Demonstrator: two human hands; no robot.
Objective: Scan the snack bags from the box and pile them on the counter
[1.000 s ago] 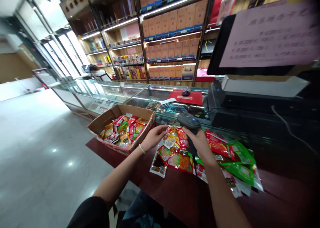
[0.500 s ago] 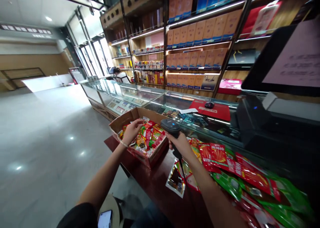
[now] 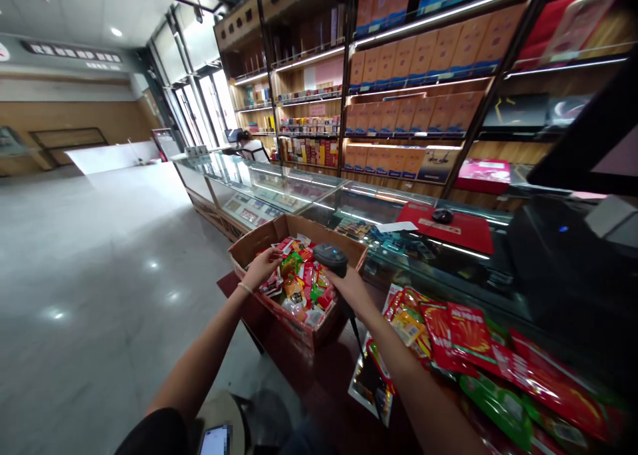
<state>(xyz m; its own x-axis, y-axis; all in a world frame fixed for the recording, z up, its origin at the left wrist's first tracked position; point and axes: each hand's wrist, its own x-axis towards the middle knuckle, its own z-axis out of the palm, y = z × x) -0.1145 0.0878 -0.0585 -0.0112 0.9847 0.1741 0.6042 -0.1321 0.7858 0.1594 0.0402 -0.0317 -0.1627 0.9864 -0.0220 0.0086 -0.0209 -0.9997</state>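
Note:
My right hand (image 3: 350, 291) is wrapped round the handle of a black barcode scanner (image 3: 329, 256), whose head is over the right side of an open cardboard box (image 3: 294, 330). Loose snack packets (image 3: 304, 279) in red, green and orange lie in the box. My left hand (image 3: 263, 268) is over the box's left part, close to the packets, fingers bent and slightly apart. I see nothing held in it, though its palm side is hidden. The scanner's cable runs down past a silver-edged packet (image 3: 369, 392) on the dark red table (image 3: 319, 368).
Right of the box lies a pile of red and green packets (image 3: 468, 335). Behind runs a glass display counter (image 3: 319, 199) with a red mat (image 3: 448, 228) and a mouse (image 3: 442, 215). A dark till (image 3: 553, 262) stands at right. A phone (image 3: 215, 440) rests on a stool below.
The scanner in my right hand has moved left, further over the box. My left hand has shifted left and slightly down above the packets. The whole view has turned a little left.

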